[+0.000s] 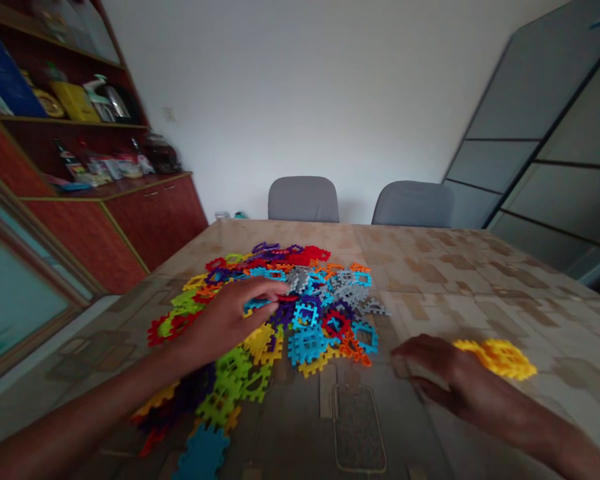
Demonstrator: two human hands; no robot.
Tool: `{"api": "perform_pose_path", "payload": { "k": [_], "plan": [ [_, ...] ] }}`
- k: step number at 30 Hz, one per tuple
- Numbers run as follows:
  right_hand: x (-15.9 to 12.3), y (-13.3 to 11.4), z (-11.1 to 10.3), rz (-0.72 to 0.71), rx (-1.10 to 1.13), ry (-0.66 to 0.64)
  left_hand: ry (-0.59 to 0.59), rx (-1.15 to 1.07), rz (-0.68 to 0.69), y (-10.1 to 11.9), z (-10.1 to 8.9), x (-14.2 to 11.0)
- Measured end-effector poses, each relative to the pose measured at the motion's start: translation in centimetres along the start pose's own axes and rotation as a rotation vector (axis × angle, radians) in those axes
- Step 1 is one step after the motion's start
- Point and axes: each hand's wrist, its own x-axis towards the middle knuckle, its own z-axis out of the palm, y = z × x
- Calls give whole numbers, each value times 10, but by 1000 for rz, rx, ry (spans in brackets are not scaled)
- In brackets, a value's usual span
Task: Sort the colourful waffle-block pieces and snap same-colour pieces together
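L hand (230,310) pinches red pc (289,299) at pile (307,345) nr L edge of table (420,273); R hand (447,367) loose by yellow pcs (510,360), prob. split by colour.

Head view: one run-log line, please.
left hand: red toothed plastic piece at fingertips, over mixed-colour plastic pile | right hand: open, nothing visible in it | yellow toothed plastic pieces: beside right hand, apart from pile

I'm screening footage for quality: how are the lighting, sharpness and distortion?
Head view: soft, dim light, the wall brightest mid-picture, the table darker close up; left hand and right hand slightly soft; bottle labels on the shelves unreadable; wide-angle distortion, with the shelves and grey cabinet leaning outward.
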Motion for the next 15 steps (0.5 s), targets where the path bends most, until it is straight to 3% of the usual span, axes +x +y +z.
{"api": "perform_pose_path", "payload": {
  "k": [3,4,7,11,15],
  "plan": [
    [34,-58,21,-196,32,-114,30,121,-238,-31,-29,-66],
    [46,-74,29,-260,36,-125,-6,132,-256,-38,-32,-87],
    [81,-112,62,-472,-75,-147,-88,184,-142,-44,-29,-134],
    [117,-151,108,-753,-188,5,-110,240,-37,-39,-22,-150],
    [130,-164,131,-804,-276,86,-95,273,-47,-44,-21,-145]
  ]
}}
